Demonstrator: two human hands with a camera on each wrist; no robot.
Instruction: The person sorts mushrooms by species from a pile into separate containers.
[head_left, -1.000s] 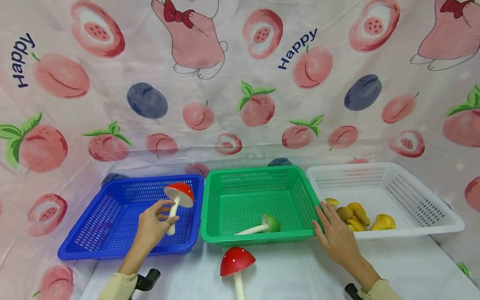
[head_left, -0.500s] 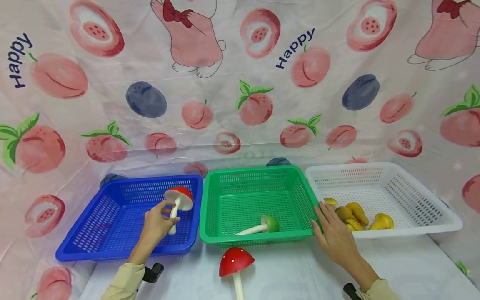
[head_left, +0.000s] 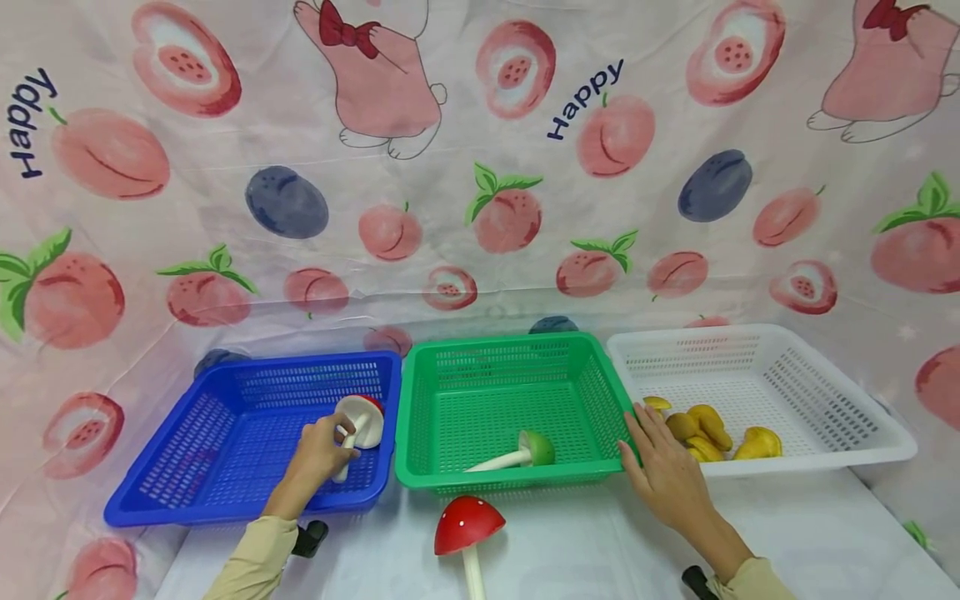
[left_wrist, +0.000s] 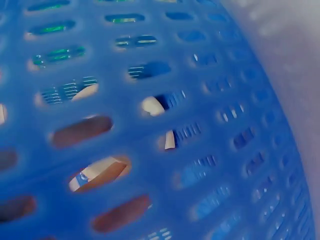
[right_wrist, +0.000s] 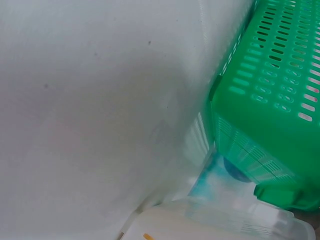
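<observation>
My left hand (head_left: pixel 321 457) pinches the white stem of a toy mushroom (head_left: pixel 367 425) with a red cap, low inside the blue basket (head_left: pixel 240 446). The mushroom's cap leans toward the basket's right wall, its pale underside facing me. In the left wrist view the slotted blue wall (left_wrist: pixel 165 165) covers most of the hand and the stem. My right hand (head_left: pixel 667 479) rests with straight fingers where the rims of the green basket (head_left: pixel 480 408) and the white basket (head_left: pixel 712 354) meet. The right wrist view shows the green basket's corner (right_wrist: pixel 265 115), not the hand.
A green-capped toy mushroom (head_left: pixel 536 450) lies in the green basket. Several yellow toy mushrooms (head_left: pixel 759 443) sit in the white basket's front left. Another red mushroom (head_left: pixel 470 527) lies on the white table (head_left: pixel 585 542) in front. A fruit-print cloth (head_left: pixel 450 208) hangs behind the baskets.
My left hand has lowered the red mushroom deeper into the blue basket, and its cap has tipped to show more underside. The right hand keeps its place on the rims.
</observation>
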